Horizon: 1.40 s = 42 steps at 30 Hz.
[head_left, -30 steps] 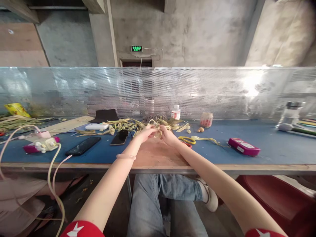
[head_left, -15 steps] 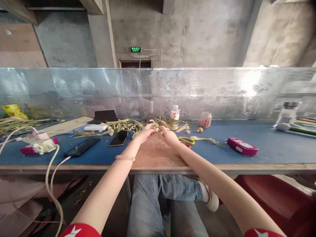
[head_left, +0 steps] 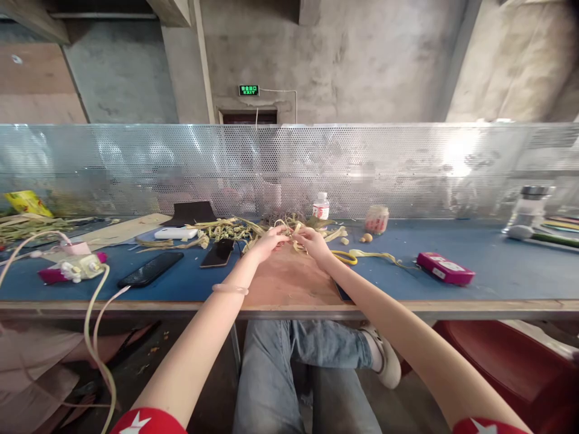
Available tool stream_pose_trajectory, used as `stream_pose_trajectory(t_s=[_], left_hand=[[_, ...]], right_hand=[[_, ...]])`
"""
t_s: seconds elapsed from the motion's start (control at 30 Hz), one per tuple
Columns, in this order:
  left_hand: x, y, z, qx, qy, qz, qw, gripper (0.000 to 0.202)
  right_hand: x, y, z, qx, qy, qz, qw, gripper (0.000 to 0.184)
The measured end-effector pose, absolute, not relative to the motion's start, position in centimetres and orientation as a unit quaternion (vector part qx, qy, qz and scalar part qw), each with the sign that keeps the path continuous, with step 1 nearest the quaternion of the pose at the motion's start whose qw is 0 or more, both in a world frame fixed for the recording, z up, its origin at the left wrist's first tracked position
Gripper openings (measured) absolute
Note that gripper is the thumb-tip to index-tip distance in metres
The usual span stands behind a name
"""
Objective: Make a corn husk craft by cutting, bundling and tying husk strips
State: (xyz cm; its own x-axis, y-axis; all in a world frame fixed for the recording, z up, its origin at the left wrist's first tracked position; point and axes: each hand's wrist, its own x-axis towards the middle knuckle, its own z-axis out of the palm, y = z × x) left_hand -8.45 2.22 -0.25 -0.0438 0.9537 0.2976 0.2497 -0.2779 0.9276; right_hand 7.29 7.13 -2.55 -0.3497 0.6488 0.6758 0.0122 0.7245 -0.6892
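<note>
My left hand (head_left: 272, 240) and my right hand (head_left: 313, 242) are close together above a brown board (head_left: 283, 286) at the table's front. Both have bent fingers pinching a pale, dry plant strip (head_left: 297, 231), which shows between them; its ends are hard to make out. Just behind the hands is a heap of dried, straw-coloured stalks and leaves (head_left: 226, 230). Yellow handles, apparently of scissors (head_left: 346, 259), lie by my right wrist, partly hidden by the forearm.
Left are two phones (head_left: 151, 269) (head_left: 217, 253), a white device (head_left: 175, 233) and a power strip with cables (head_left: 84, 268). A white bottle (head_left: 321, 206), a jar (head_left: 376, 220) and a magenta box (head_left: 446, 268) stand right. A perforated metal screen (head_left: 289, 163) runs behind.
My right hand has shifted slightly right, away from my left, and the pale strip stands up more between the fingers. A red handle beside my right forearm is now hidden.
</note>
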Motion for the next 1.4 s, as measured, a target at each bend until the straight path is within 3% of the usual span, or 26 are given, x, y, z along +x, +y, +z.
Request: stream_pose_trajectory(t_s=[0.2, 0.53, 0.9, 1.2, 1.4], left_hand=[[-8.3, 2.1, -0.3, 0.618, 0.490, 0.490, 0.371, 0.033], [-7.7, 1.2, 0.1, 0.646, 0.480, 0.463, 0.371, 0.029], [-8.1, 2.7, -0.9, 0.662, 0.458, 0.511, 0.300, 0.026], [-7.9, 2.8, -1.0, 0.663, 0.444, 0.522, 0.303, 0.034], [-8.1, 3.0, -1.1, 0.643, 0.438, 0.542, 0.316, 0.025]], right_hand=[[7.9, 7.4, -2.6, -0.228, -0.714, 0.385, 0.538, 0.031], [7.9, 7.6, -2.6, -0.246, -0.677, 0.422, 0.550, 0.030], [7.4, 6.8, -2.4, -0.277, -0.683, 0.375, 0.562, 0.029], [7.1, 7.0, -2.8, -0.283, -0.697, 0.340, 0.563, 0.032], [7.1, 7.1, -2.9, -0.274, -0.727, 0.283, 0.562, 0.028]])
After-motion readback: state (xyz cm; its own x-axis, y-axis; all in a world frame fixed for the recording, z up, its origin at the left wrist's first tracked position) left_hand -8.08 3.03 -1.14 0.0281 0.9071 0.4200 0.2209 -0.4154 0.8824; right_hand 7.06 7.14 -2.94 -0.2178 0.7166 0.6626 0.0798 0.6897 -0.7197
